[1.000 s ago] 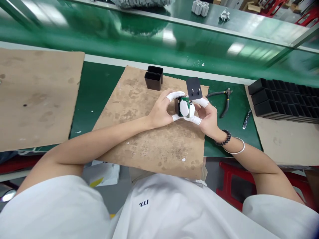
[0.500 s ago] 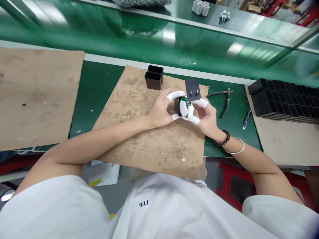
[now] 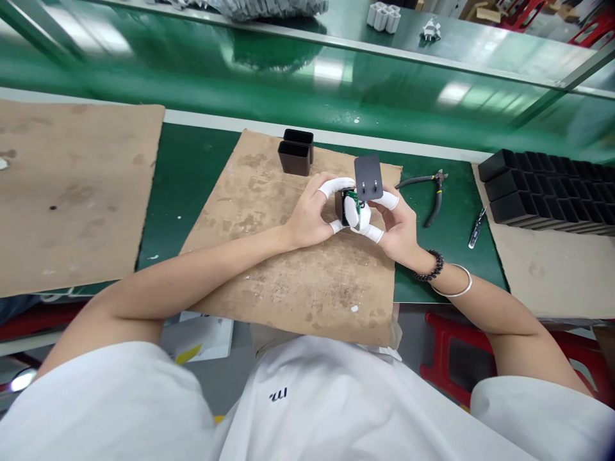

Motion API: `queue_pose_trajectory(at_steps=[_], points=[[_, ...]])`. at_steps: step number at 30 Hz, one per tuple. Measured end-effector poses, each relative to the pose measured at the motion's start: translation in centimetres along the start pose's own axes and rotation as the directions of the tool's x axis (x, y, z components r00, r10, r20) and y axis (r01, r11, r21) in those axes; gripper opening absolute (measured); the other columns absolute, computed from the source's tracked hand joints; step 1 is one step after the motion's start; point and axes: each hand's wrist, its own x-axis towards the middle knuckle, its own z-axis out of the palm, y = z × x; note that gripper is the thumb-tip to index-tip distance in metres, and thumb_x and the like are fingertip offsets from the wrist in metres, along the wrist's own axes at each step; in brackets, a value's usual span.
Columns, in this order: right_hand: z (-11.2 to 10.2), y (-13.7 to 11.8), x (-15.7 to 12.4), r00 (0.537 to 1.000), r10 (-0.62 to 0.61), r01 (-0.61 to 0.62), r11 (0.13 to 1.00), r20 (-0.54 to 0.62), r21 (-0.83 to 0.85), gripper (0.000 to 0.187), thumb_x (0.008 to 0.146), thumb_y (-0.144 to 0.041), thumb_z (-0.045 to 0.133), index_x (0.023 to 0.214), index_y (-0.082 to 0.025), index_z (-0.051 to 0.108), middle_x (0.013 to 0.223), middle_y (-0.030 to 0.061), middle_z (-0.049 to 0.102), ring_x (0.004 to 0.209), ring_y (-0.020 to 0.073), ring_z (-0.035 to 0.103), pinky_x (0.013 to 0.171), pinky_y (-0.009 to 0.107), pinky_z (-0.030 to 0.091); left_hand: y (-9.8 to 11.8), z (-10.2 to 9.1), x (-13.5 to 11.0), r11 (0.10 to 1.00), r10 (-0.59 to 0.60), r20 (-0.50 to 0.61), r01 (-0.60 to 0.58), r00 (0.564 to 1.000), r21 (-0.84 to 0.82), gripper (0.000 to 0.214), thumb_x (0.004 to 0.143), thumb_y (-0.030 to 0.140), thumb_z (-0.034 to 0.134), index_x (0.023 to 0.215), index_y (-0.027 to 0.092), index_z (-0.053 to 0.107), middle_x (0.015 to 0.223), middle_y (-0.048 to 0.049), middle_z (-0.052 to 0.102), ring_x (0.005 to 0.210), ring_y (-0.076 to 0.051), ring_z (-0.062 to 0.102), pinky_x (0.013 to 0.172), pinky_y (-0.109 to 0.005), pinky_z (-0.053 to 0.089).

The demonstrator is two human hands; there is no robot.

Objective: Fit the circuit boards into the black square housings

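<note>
My left hand (image 3: 311, 212), with white finger cots on the fingertips, is closed around a small black case (image 3: 341, 206) held above the cardboard. White-cotted fingers of my right hand (image 3: 400, 225) pinch a green circuit board (image 3: 353, 200) at the case's open end. A flat black plate (image 3: 368, 177) with two metal prongs stands up from the board, over my right fingers. How far the board sits inside the case is hidden by the fingertips. Two empty black cases (image 3: 295, 157) stand upright behind my left hand.
Cutting pliers (image 3: 438, 192) and tweezers (image 3: 477, 228) lie on the green table to the right. Rows of black cases (image 3: 542, 192) sit at the far right. Brown cardboard (image 3: 288, 288) is under my hands, with another cardboard sheet (image 3: 81, 192) at left.
Both hands keep the same hold on the case and board. The board and its pronged plate have shifted very slightly left toward the case; the camera view has also moved a little.
</note>
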Motion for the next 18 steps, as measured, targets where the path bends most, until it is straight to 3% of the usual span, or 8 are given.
queue_pose_trajectory(at_steps=[8,12,15,18], points=[[0.1,-0.9,-0.1,0.998,0.058,-0.058,0.993,-0.004,-0.104,0.059,0.073,-0.062,0.082,0.121,-0.033,0.068,0.135,0.0067,0.065,0.125,0.0325,0.061,0.105,0.052,0.054,0.8,-0.3,0.2,0.994,-0.1,0.044,0.101,0.994,-0.028,0.052,0.077,0.026,0.072,0.127,0.029,0.058,0.116,-0.0078,0.065,0.11,-0.03,0.065,0.096,-0.055,0.055],[-0.2,-1.2,0.6,0.996,0.074,-0.067,0.99,0.057,-0.124,0.058,0.075,-0.059,0.081,0.125,-0.032,0.067,0.141,0.0071,0.062,0.132,0.0333,0.057,0.108,0.053,0.052,0.6,-0.3,0.4,0.972,-0.231,0.109,0.233,0.967,-0.009,0.051,0.074,0.031,0.078,0.122,0.028,0.061,0.116,-0.0063,0.067,0.111,-0.029,0.065,0.099,-0.053,0.054],[-0.9,-1.0,1.3,0.987,0.106,-0.09,0.987,0.122,-0.134,0.066,0.071,-0.058,0.085,0.126,-0.03,0.064,0.15,0.0091,0.053,0.142,0.0362,0.047,0.112,0.055,0.049,0.3,-0.1,0.5,0.925,-0.342,0.168,0.363,0.925,-0.115,0.063,0.068,0.042,0.086,0.122,0.021,0.06,0.121,-0.0078,0.068,0.111,-0.029,0.065,0.1,-0.052,0.054],[-1.9,-0.9,1.8,0.99,0.121,-0.116,0.991,0.079,-0.068,0.069,0.072,-0.059,0.084,0.128,-0.029,0.059,0.155,0.0105,0.046,0.142,0.0345,0.048,0.11,0.053,0.05,0.1,-0.1,0.6,0.802,-0.481,0.281,0.546,0.831,-0.243,0.079,0.058,0.049,0.091,0.122,0.014,0.059,0.119,-0.0122,0.069,0.107,-0.029,0.068,0.099,-0.051,0.056]])
